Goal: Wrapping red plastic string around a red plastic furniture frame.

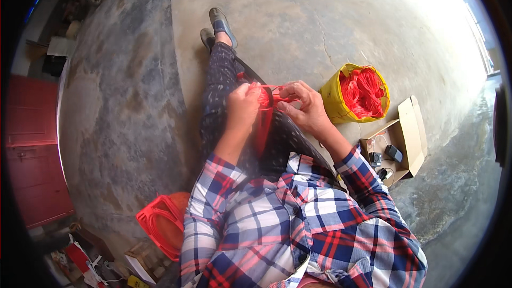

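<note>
I sit with my legs stretched out over a concrete floor. My left hand [242, 108] is closed around a bundle of red cord [265, 98] held above my lap. Just to its right, my right hand [304, 108] pinches the same red cord, with the fingers curled over a strand. A length of the red cord hangs down from both hands between my knees onto my dark patterned trousers [221, 82]. The ends of the cord are hidden behind my fingers.
A yellow bag [333, 101] full of red cord stands on the floor to my right. Beside it lies an open cardboard box [410, 128] with small dark devices. A red plastic stool [160, 224] stands at my lower left, with clutter around it. A red door [32, 149] is at the far left.
</note>
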